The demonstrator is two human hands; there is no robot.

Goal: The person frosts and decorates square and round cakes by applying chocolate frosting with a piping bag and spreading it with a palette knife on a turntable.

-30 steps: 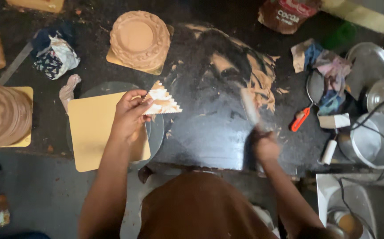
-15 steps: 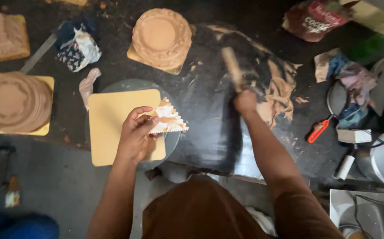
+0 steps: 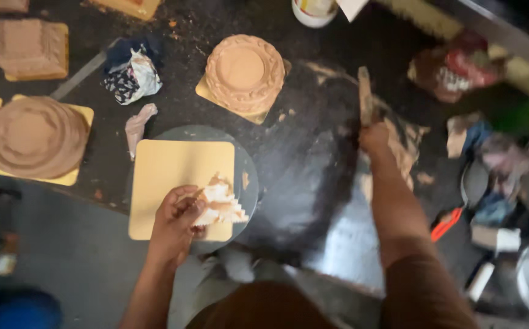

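My left hand (image 3: 178, 219) holds a white serrated comb scraper (image 3: 222, 204) smeared with brown cream, over the near right corner of a square gold cake board (image 3: 170, 176). The board lies on a round grey turntable (image 3: 247, 176). My right hand (image 3: 375, 137) is stretched out across the dark worktop and grips a long flat spatula (image 3: 365, 94), its blade pointing away from me. Brown cream smears (image 3: 407, 152) lie on the worktop just right of that hand.
A round brown frosted cake (image 3: 244, 73) on a gold board sits beyond the turntable. Another round cake (image 3: 36, 137) and a square one (image 3: 31, 47) stand at the left. A crumpled cloth (image 3: 131, 74), a piping bag (image 3: 137, 125), a red-handled tool (image 3: 444, 224) and metal bowls crowd the right.
My right hand has reached farther away across the worktop with the spatula. My left hand with the scraper has stayed over the gold board. The view has shifted.
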